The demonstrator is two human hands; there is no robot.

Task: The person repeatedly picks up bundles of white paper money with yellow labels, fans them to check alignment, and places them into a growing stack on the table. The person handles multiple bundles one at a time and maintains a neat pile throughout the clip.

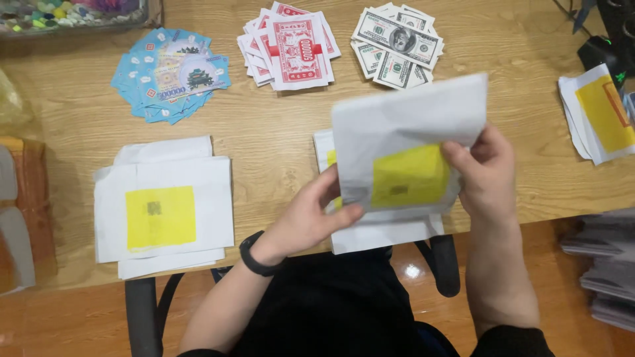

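Paper is what both hands work with: a thin white sheet with a yellow square, lifted above the wooden table near its front edge. The right hand pinches the sheet at its right side, thumb on the yellow part; the left hand closes its fingers on the lower left corner. Such a sheet looks very light, soft and easy to crease, so I judge the edges and corners are the good places to hold it, with little force. Under it lies a small stack of similar sheets, and a bigger stack lies well apart on the left. A clear container with coloured pebbles stands at the far left corner. Three fans of paper notes, blue, red and grey-green, lie loose on the table, in no container.
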